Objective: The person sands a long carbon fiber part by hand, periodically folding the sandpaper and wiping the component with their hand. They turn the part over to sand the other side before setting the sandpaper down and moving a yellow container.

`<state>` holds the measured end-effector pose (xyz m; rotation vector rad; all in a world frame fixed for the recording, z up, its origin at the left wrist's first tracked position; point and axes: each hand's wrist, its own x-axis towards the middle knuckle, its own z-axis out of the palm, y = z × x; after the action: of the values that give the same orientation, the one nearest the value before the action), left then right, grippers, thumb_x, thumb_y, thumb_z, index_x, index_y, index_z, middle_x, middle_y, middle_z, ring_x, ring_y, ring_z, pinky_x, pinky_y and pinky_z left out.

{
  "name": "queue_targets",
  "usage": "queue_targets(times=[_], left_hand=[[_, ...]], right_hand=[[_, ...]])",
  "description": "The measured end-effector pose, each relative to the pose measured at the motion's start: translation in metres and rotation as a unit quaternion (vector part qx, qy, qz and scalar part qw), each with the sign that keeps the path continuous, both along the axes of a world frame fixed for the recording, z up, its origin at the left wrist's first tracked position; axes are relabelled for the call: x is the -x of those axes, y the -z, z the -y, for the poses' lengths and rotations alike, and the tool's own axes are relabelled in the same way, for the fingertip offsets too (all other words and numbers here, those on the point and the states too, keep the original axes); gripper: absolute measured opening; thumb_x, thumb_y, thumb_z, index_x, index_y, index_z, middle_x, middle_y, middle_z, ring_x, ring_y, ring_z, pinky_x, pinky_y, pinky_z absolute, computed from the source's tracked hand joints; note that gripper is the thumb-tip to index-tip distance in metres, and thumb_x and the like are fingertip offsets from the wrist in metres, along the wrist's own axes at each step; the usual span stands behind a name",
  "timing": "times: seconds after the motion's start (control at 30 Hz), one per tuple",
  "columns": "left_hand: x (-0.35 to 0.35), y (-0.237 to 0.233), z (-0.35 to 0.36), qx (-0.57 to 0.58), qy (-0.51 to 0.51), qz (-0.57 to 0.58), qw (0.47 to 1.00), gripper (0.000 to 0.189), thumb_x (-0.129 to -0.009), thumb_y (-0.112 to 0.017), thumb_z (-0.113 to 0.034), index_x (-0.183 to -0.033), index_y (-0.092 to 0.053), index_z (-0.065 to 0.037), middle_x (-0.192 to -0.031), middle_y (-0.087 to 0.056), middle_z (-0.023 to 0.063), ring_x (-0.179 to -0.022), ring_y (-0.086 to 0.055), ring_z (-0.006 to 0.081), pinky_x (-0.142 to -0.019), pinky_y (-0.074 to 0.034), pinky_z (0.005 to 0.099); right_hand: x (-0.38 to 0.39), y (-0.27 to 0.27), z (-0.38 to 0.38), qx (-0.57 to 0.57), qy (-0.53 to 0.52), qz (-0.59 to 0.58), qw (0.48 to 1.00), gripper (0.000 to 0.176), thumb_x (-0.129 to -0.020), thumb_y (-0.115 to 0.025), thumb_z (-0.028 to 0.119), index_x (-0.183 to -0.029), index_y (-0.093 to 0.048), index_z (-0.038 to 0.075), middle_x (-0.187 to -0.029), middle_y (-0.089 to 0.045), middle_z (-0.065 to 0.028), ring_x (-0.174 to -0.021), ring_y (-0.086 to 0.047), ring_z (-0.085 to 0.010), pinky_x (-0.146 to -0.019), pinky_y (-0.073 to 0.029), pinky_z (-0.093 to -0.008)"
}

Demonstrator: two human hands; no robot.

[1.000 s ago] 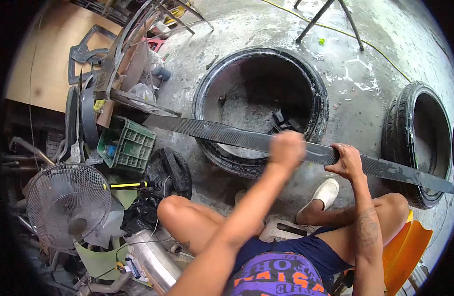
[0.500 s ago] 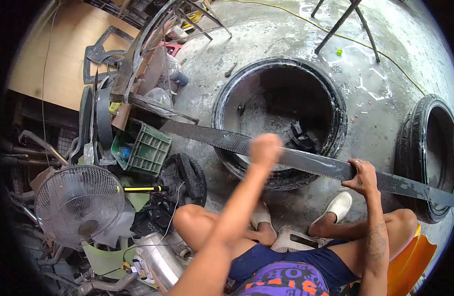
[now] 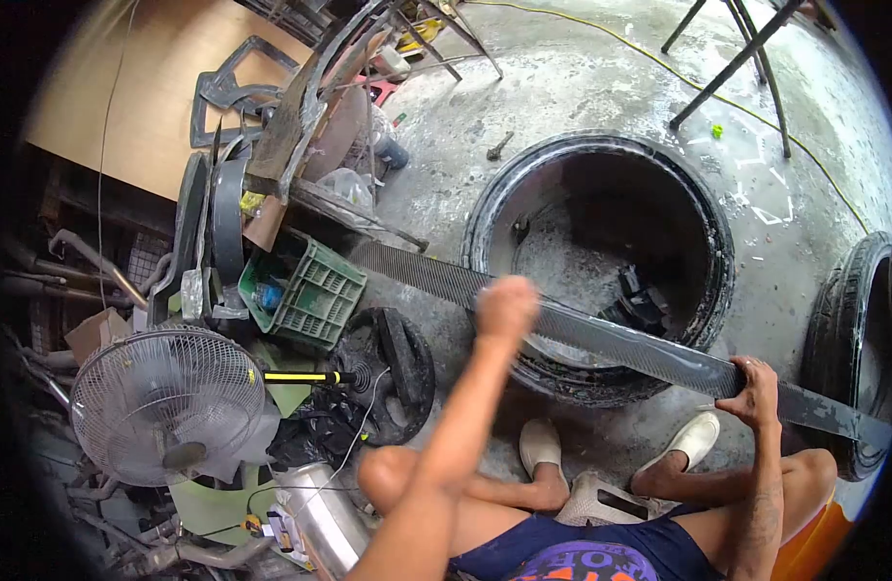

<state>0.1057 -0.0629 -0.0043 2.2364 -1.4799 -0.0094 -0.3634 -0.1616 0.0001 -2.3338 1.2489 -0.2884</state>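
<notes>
A long, narrow dark strip with a woven carbon-fibre look (image 3: 611, 339) lies slantwise across the rim of a large tyre (image 3: 725, 261) standing on its side like a tub. My left hand (image 3: 507, 308) is closed in a fist on the strip's upper face, left of its middle. Motion smears its fingers, and whatever they may hold is hidden. Farther right, my right hand (image 3: 753, 392) grips the strip, thumb on the near edge and fingers over the far one. Pale, wet-looking patches show along the strip's right part.
A green crate (image 3: 315, 290), a fan (image 3: 165, 407) and a silver metal canister (image 3: 325, 513) crowd the left side. More tyres (image 3: 843, 358) stand at the right. Dark metal legs (image 3: 727, 73) and a yellow cable (image 3: 611, 34) are on the far floor.
My left hand has moved leftward along the strip. My right hand keeps its grip near the same place. The whole view has shifted, so the scene sits farther right and lower.
</notes>
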Motion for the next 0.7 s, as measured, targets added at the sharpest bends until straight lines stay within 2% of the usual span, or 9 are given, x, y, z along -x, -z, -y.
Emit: queue_targets(times=[0.07,0.17,0.23,0.27,0.33,0.4,0.5,0.6,0.7], left_hand=[[-0.078,-0.012,-0.021,-0.035,-0.126,0.056,0.99,0.03,-0.088,-0.052,-0.024,-0.069,-0.066,-0.005,-0.073,-0.066,0.0181,-0.068,-0.064,0.0378,-0.063,-0.05,0.0474],[-0.088,0.014,-0.02,-0.011,-0.171,0.033,0.985,0.026,-0.086,-0.055,-0.022,-0.066,-0.063,-0.008,-0.068,-0.063,0.0168,-0.062,-0.062,0.0365,-0.058,-0.049,0.0485],[0.0,0.001,-0.001,0.053,-0.009,-0.06,0.997,0.023,-0.081,-0.06,-0.023,-0.064,-0.061,-0.007,-0.065,-0.061,0.0146,-0.061,-0.061,0.034,-0.057,-0.047,0.0457],[0.047,0.012,0.016,0.092,0.051,0.058,0.993,0.023,-0.079,-0.061,-0.022,-0.061,-0.057,-0.008,-0.062,-0.057,0.0132,-0.059,-0.059,0.0336,-0.056,-0.046,0.0464],[0.115,-0.005,0.028,0.143,0.116,0.042,0.982,0.02,-0.081,-0.058,-0.017,-0.062,-0.054,-0.012,-0.063,-0.056,0.0135,-0.06,-0.059,0.0339,-0.055,-0.047,0.0458],[0.072,0.004,0.02,0.077,0.118,0.031,0.99,0.022,-0.082,-0.059,-0.018,-0.062,-0.055,-0.01,-0.065,-0.057,0.0144,-0.062,-0.059,0.0351,-0.057,-0.048,0.047],[-0.045,-0.005,-0.012,-0.001,-0.073,0.004,0.997,0.023,-0.084,-0.055,-0.02,-0.066,-0.062,-0.008,-0.071,-0.064,0.0145,-0.067,-0.063,0.0369,-0.062,-0.05,0.0488],[-0.093,-0.002,-0.021,-0.027,-0.165,0.162,0.973,0.03,-0.09,-0.05,-0.019,-0.067,-0.066,-0.007,-0.075,-0.069,0.0178,-0.069,-0.069,0.0346,-0.067,-0.055,0.0494],[0.015,0.029,0.015,0.035,0.018,0.08,0.996,0.027,-0.086,-0.052,-0.018,-0.065,-0.064,-0.007,-0.069,-0.064,0.0168,-0.063,-0.064,0.0345,-0.057,-0.048,0.051]], right_hand=[[0.001,0.002,0.001,-0.009,0.002,0.006,1.0,0.067,-0.042,-0.085,0.028,-0.102,-0.067,0.005,-0.1,-0.068,-0.0154,-0.095,-0.063,-0.0363,-0.09,-0.048,-0.0423],[0.004,0.005,0.0,0.003,-0.002,0.001,1.0,0.069,-0.04,-0.086,0.028,-0.102,-0.066,0.006,-0.1,-0.068,-0.0153,-0.096,-0.064,-0.0366,-0.09,-0.048,-0.0431],[0.001,0.005,0.0,0.017,-0.006,0.001,1.0,0.068,-0.04,-0.086,0.027,-0.102,-0.066,0.006,-0.098,-0.068,-0.0151,-0.096,-0.064,-0.0369,-0.088,-0.049,-0.0437],[0.002,0.006,0.0,0.015,-0.009,0.003,1.0,0.068,-0.04,-0.086,0.027,-0.102,-0.066,0.006,-0.098,-0.068,-0.0151,-0.096,-0.064,-0.0369,-0.088,-0.049,-0.0437],[0.005,0.009,0.001,-0.013,0.009,0.01,1.0,0.068,-0.04,-0.087,0.027,-0.102,-0.066,0.005,-0.098,-0.068,-0.0153,-0.096,-0.064,-0.0367,-0.088,-0.049,-0.0437],[0.0,0.003,0.002,-0.018,0.01,-0.006,1.0,0.069,-0.04,-0.087,0.026,-0.102,-0.066,0.005,-0.098,-0.068,-0.0155,-0.095,-0.064,-0.0364,-0.088,-0.049,-0.0432],[0.003,0.005,0.0,0.025,-0.005,0.007,1.0,0.069,-0.04,-0.087,0.026,-0.102,-0.066,0.005,-0.098,-0.068,-0.0159,-0.094,-0.064,-0.0366,-0.086,-0.049,-0.0431],[0.002,-0.002,0.0,0.01,-0.002,-0.007,1.0,0.069,-0.041,-0.086,0.027,-0.104,-0.067,0.005,-0.099,-0.068,-0.0161,-0.095,-0.064,-0.0366,-0.088,-0.049,-0.0431],[0.0,0.0,-0.001,0.003,0.002,-0.005,1.0,0.07,-0.043,-0.086,0.029,-0.106,-0.068,0.004,-0.103,-0.069,-0.0165,-0.099,-0.064,-0.0363,-0.092,-0.049,-0.043]])
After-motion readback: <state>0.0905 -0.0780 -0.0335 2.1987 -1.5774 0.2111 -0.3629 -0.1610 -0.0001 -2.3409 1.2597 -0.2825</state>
